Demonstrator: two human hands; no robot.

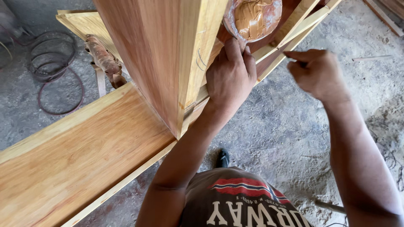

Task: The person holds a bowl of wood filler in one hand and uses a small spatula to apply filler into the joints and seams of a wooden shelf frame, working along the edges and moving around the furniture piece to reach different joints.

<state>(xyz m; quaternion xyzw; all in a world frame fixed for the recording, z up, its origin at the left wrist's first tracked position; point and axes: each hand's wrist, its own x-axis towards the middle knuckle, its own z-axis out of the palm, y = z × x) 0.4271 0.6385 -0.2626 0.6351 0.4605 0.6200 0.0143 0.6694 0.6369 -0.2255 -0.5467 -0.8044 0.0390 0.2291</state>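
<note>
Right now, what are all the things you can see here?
Wooden panels: several, orange-brown with pale edges, joined across the left and middle.
Tub of paste: one, tan filler inside, top middle.
Wrapped bundle: one, brown, on the wood at upper left.
Cables: a few loops, dark, on the floor at left.
Floor: grey, dusty.
Shoe: one, black, below.
Left hand: holds the tub's rim.
Right hand: pinched shut on a small tool, barely visible.

Your only package here is a small round tub (253, 17) at the top edge, above your left hand (229, 77). Its clear, smeared wall shows tan-orange paste inside. You have no labels, signs or screens.
</note>
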